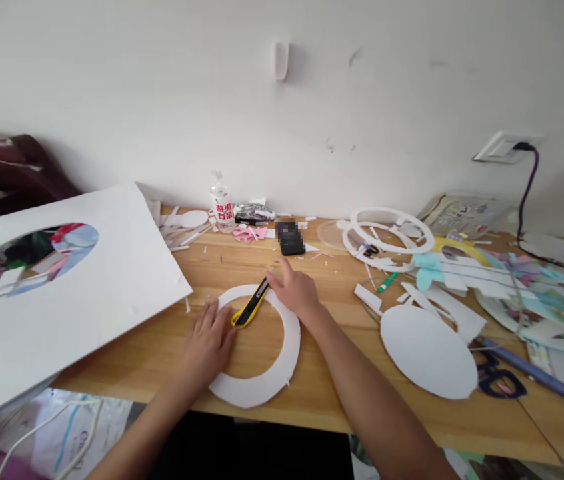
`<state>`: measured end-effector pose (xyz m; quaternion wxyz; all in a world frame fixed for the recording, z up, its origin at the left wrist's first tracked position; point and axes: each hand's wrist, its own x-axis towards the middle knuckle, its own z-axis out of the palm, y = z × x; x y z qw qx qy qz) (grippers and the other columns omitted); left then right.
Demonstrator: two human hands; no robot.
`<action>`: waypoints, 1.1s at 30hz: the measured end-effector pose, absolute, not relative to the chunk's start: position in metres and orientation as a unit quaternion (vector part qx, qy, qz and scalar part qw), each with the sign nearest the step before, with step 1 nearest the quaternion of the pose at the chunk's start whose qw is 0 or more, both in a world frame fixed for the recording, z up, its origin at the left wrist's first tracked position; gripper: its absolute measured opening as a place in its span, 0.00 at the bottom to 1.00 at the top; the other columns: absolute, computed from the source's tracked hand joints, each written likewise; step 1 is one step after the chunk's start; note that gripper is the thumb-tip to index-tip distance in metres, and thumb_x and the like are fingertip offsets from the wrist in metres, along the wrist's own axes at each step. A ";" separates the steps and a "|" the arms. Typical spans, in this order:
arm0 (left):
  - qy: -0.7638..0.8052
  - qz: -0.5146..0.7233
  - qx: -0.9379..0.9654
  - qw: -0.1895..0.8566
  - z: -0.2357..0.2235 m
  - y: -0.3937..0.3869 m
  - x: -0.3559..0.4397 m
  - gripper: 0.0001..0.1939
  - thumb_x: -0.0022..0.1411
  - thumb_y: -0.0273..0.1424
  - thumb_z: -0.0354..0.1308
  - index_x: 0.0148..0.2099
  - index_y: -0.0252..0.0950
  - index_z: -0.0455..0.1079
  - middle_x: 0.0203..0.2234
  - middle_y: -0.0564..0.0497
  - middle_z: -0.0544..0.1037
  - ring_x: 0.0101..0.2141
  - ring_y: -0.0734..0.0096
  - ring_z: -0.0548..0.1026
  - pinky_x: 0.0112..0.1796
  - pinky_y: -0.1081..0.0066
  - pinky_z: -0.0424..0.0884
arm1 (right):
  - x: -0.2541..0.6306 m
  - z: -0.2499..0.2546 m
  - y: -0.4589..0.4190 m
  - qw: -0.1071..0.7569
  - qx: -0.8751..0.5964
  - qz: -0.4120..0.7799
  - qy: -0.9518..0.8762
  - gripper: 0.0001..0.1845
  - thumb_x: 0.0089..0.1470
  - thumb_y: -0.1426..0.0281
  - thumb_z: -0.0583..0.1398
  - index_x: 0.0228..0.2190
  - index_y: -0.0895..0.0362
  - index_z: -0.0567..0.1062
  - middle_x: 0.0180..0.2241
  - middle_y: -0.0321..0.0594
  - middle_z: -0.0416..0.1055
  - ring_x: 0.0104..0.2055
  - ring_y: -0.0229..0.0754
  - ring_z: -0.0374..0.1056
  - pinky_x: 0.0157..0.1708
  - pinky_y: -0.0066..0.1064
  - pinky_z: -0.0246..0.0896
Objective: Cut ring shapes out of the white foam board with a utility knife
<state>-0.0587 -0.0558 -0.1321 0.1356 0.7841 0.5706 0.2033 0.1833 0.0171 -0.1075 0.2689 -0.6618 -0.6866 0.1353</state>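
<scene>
A white flat ring (289, 347) lies on the wooden desk in front of me. My left hand (209, 343) rests on the ring's left side, its fingers stretched out. Slanting across the ring's upper part is a yellow and black utility knife (251, 308), its rounded end near my left thumb. My right hand (295, 287) is over the ring's upper right edge, with its fingers around the front end of the knife. The blade is mostly hidden by those fingers. To the right lies a white oval disc (427, 350).
A large white board (127, 287) with an oval hole covers the left. Along the wall stand a plastic bottle (223, 207) and a black item (291, 239). More white rings (429, 240), a green pen-like tool (387, 283), dark-handled scissors (505, 383) and coloured scraps lie right.
</scene>
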 end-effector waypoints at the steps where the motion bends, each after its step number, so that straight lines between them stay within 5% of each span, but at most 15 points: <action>1: 0.567 0.193 0.791 0.121 -0.133 -0.057 -0.058 0.23 0.67 0.38 0.50 0.60 0.34 0.64 0.65 0.32 0.60 0.67 0.42 0.52 0.62 0.42 0.53 | 0.176 -0.107 0.014 0.251 -0.669 0.129 -0.688 0.37 0.60 0.45 0.50 0.60 0.56 0.65 0.31 0.49 0.77 0.36 0.54 0.73 0.40 0.42 0.62; 7: 0.549 0.153 0.820 0.059 -0.135 -0.056 -0.053 0.21 0.70 0.36 0.47 0.60 0.33 0.63 0.66 0.30 0.57 0.67 0.44 0.51 0.61 0.43 0.55 | 0.136 -0.108 -0.004 0.139 -0.684 0.100 -0.709 0.43 0.56 0.45 0.53 0.66 0.54 0.55 0.38 0.55 0.76 0.38 0.58 0.73 0.35 0.43 0.63; 13: 0.516 0.131 0.846 0.039 -0.138 -0.050 -0.060 0.28 0.69 0.44 0.48 0.62 0.30 0.61 0.66 0.27 0.55 0.68 0.43 0.49 0.62 0.42 0.52 | 0.137 -0.103 -0.002 0.229 -0.705 0.149 -0.654 0.39 0.55 0.64 0.57 0.65 0.57 0.53 0.42 0.48 0.76 0.40 0.49 0.73 0.36 0.36 0.64; 16: 0.487 0.120 0.864 0.044 -0.133 -0.041 -0.065 0.29 0.69 0.45 0.47 0.63 0.30 0.60 0.67 0.29 0.54 0.68 0.45 0.48 0.63 0.44 0.53 | 0.147 -0.097 0.003 0.275 -0.707 0.175 -0.628 0.28 0.59 0.62 0.55 0.59 0.55 0.60 0.39 0.42 0.76 0.39 0.45 0.73 0.36 0.33 0.63; 20: 0.444 0.106 0.888 0.056 -0.126 -0.028 -0.069 0.29 0.69 0.45 0.47 0.64 0.32 0.61 0.68 0.33 0.55 0.68 0.49 0.50 0.63 0.45 0.53 | 0.147 -0.099 0.000 0.255 -0.714 0.157 -0.633 0.25 0.58 0.50 0.55 0.46 0.56 0.70 0.43 0.50 0.73 0.45 0.53 0.71 0.42 0.40 0.63; 24: 0.404 0.087 0.908 0.069 -0.123 -0.016 -0.073 0.31 0.69 0.46 0.47 0.67 0.35 0.57 0.68 0.36 0.54 0.68 0.52 0.49 0.64 0.48 0.51 | 0.152 -0.109 0.001 0.232 -0.720 0.172 -0.631 0.27 0.49 0.59 0.65 0.48 0.60 0.70 0.46 0.60 0.70 0.47 0.59 0.69 0.44 0.45 0.62; 29: 0.360 0.055 0.928 0.082 -0.118 0.005 -0.074 0.29 0.71 0.45 0.44 0.69 0.41 0.55 0.69 0.43 0.55 0.68 0.58 0.51 0.65 0.50 0.48 | 0.198 -0.111 0.024 0.287 -0.671 0.245 -0.638 0.12 0.52 0.63 0.60 0.38 0.56 0.74 0.33 0.43 0.75 0.33 0.45 0.70 0.34 0.33 0.63; 33: 0.305 0.028 0.948 0.084 -0.110 0.024 -0.065 0.25 0.72 0.39 0.45 0.69 0.50 0.54 0.68 0.51 0.58 0.67 0.63 0.54 0.66 0.51 0.44 | 0.229 -0.110 0.033 0.381 -0.620 0.256 -0.637 0.24 0.63 0.57 0.48 0.51 0.57 0.70 0.38 0.41 0.75 0.33 0.40 0.71 0.31 0.29 0.64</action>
